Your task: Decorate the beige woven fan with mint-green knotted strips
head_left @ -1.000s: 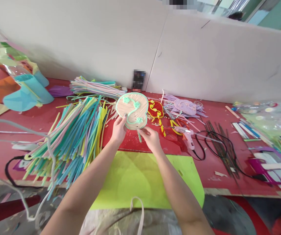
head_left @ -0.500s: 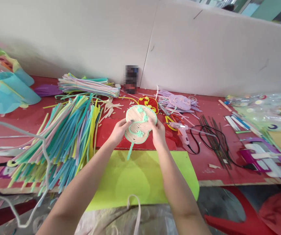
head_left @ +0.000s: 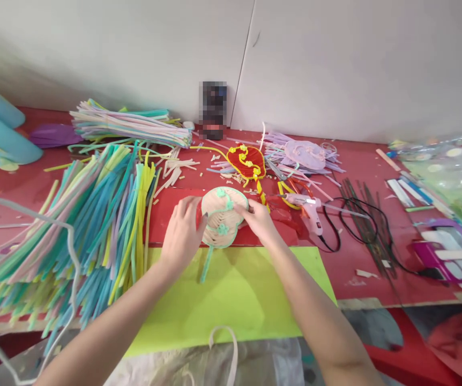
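Observation:
A cream fan-shaped piece (head_left: 217,220) with a mint-green edge, curling stem, flowers and handle is in front of me, its handle pointing down over the lime-green sheet (head_left: 231,305). My right hand (head_left: 260,220) pinches its right edge between thumb and fingers. At its left edge is my left hand (head_left: 183,228), fingers stretched and apart, the thumb close to or touching the rim. Behind it lies a red fan (head_left: 246,162) with yellow trim and flowers. A pink-and-white hot glue gun (head_left: 311,214) rests to the right.
Bundles of pastel pipe cleaners (head_left: 106,198) fill the left side, with another stack (head_left: 130,123) behind. A blurred phone-like object (head_left: 214,110) leans on the white wall. Lilac pieces (head_left: 305,154), dark sticks (head_left: 370,236) and a black cord (head_left: 337,236) lie right.
The fan is lower and slightly left in view. My left hand has loosened from its edge and spread its fingers, while my right hand keeps its pinch. The view has tilted downward.

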